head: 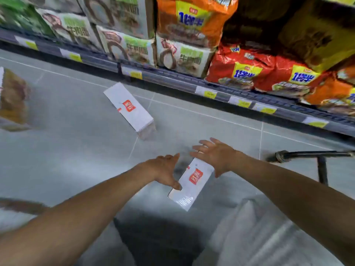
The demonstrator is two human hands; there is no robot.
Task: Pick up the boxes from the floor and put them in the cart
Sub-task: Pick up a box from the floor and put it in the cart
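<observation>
A white box with a red logo point(189, 184) lies on the grey tiled floor between my two hands. My left hand point(165, 170) is spread at its left side, thumb touching the box's edge. My right hand point(215, 155) is spread over its far right end, fingers apart. Neither hand has closed on the box. A second white box with the same red logo point(130, 110) lies on the floor farther away, near the shelf. The cart's dark frame and wheel point(282, 156) show at the right edge; its basket is out of view.
A low shelf point(192, 83) runs across the top, stocked with white noodle packs point(180, 56) and orange and red bags point(247, 72). A blurred brown package point(11, 98) sits at the far left. Grey floor tiles lie between the boxes.
</observation>
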